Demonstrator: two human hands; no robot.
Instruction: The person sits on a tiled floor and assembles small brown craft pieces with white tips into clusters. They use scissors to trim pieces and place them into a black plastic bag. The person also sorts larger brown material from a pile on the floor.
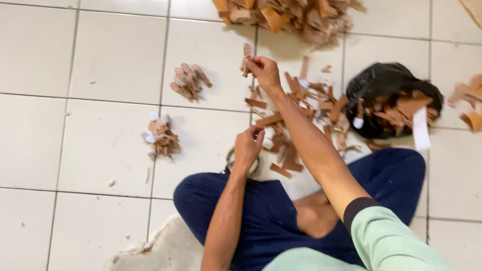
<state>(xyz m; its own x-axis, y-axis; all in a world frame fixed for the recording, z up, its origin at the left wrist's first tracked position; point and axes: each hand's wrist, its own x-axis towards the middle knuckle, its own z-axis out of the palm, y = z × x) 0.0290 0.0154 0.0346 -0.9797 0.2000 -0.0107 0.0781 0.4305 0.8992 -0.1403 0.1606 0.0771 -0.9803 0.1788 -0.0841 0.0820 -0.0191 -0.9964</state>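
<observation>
Left hand [248, 146] pinched shut, apparently on a small scrap, blurred. Loose scraps [299, 114] beside it remain unsorted. Right hand [263, 70] clamped on a strip [246, 58]. Two bundles [189, 81] lie finished left; big pile [289, 8] beyond.

Small bundle of brown leather strips [247, 58], upright, pinched above white tile, beside scattered strips [294, 114]

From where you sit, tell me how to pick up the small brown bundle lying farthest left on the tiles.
Probably pinch the small brown bundle across its brown middle, coming from above with the left hand, the nearer one. It lies flat and loose, with pale tabs sticking out.
</observation>
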